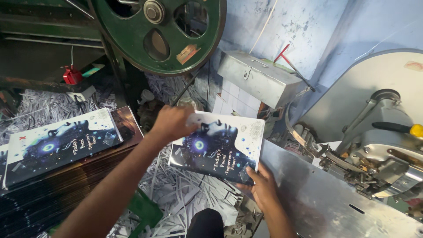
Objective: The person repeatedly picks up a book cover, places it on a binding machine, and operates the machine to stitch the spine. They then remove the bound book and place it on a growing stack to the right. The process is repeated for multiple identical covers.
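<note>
Floor: paper shreds (185, 194) litter it below a green flywheel (158, 31).
Booklet (218, 150): dark printed cover, held above the shreds beside the steel counter (317, 202).
Left hand (174, 123): grip clenched on its top edge.
Right hand (262, 185): grip clasping its lower corner.
Stack (57, 145): matching booklets, left.

Printed booklet cover (218, 152), rectangular, dark blue with white upper corner and glowing blue spot, lies between both hands. A matching cover (59, 145) tops a stack left of the left hand. A torn orange label (188, 53) sits on the green flywheel above.
</note>
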